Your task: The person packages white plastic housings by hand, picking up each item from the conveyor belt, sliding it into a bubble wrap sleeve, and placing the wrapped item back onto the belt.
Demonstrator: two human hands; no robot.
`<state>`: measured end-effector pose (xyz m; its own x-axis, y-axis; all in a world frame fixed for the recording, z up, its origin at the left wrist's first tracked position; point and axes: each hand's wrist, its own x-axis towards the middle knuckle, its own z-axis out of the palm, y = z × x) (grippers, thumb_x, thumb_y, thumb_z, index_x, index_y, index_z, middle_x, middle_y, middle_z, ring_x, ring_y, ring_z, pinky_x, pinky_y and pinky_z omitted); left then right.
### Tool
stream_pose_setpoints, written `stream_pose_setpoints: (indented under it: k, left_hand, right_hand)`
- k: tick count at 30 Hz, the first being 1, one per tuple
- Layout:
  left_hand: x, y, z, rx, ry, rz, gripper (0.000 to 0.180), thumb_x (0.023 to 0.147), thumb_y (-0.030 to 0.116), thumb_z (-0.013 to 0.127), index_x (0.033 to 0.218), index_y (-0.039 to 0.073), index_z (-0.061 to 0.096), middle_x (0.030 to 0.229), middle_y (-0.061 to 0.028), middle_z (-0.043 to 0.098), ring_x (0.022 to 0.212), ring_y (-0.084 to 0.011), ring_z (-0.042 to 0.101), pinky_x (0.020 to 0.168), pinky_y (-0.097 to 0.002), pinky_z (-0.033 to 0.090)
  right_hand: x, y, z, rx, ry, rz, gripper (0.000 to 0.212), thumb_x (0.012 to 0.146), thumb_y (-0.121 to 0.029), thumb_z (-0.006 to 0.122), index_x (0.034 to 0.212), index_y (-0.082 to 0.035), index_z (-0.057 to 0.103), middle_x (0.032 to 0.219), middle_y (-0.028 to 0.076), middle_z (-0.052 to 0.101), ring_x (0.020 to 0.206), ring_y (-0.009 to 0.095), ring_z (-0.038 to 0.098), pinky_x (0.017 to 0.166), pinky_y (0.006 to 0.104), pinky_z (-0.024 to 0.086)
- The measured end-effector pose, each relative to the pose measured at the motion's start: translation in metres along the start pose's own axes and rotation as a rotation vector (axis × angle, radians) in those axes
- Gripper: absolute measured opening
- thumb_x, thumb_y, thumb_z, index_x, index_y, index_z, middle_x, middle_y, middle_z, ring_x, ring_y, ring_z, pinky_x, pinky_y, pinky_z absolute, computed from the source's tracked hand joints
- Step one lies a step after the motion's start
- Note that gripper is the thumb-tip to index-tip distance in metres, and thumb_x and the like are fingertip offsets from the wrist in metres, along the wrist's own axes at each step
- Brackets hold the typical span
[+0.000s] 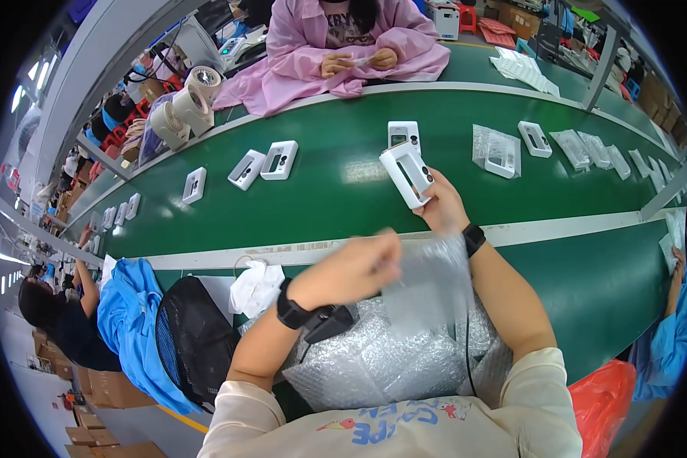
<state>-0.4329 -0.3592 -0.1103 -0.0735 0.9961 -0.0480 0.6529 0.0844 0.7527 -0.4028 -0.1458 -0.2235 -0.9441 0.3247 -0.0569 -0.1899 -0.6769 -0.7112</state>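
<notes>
My right hand (444,204) grips a white plastic housing (404,174) with a long rectangular opening, tilted over the green conveyor belt. Just behind it, a second white housing (403,131) lies on the belt, partly covered by the held one. Closer to me, my left hand (362,267) is closed and smeared by motion. A translucent bubble-wrap bag (427,290) hangs at its fingertips, also blurred, in front of my right wrist. Below both hands, a pile of bubble-wrap bags (374,351) lies against my front.
More white housings (280,160) sit along the belt; one lies with a bubble-wrap bag (496,151) at right. A black bag (198,336) and blue cloth (133,320) are at left. A person in pink (313,46) sits opposite. A red plastic bag (603,404) is at lower right.
</notes>
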Motion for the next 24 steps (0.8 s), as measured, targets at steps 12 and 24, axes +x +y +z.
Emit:
stream_pose_setpoints:
  k: [12,24]
  left_hand:
    - [-0.006,-0.071,-0.016,0.374,0.572,-0.297,0.020,0.069,0.009,0.063,0.086,0.001,0.062,0.073,-0.0134,0.061,0.065,-0.0248,0.058,0.062,-0.0322,0.046]
    - [-0.012,-0.085,-0.016,0.461,0.303,-0.414,0.017,0.063,0.010,0.067,0.077,0.001,0.063,0.067,-0.0167,0.060,0.065,-0.0306,0.059,0.062,-0.0338,0.047]
  right_hand:
    - [0.003,0.007,0.006,0.079,0.092,-0.074,0.041,0.075,-0.009,0.041,0.116,-0.005,0.043,0.098,0.008,0.051,0.082,0.016,0.050,0.061,0.0258,0.039]
    - [0.002,0.012,0.005,-0.055,0.032,-0.037,0.041,0.075,-0.009,0.041,0.116,-0.004,0.042,0.089,0.006,0.051,0.075,0.014,0.051,0.060,0.0281,0.042]
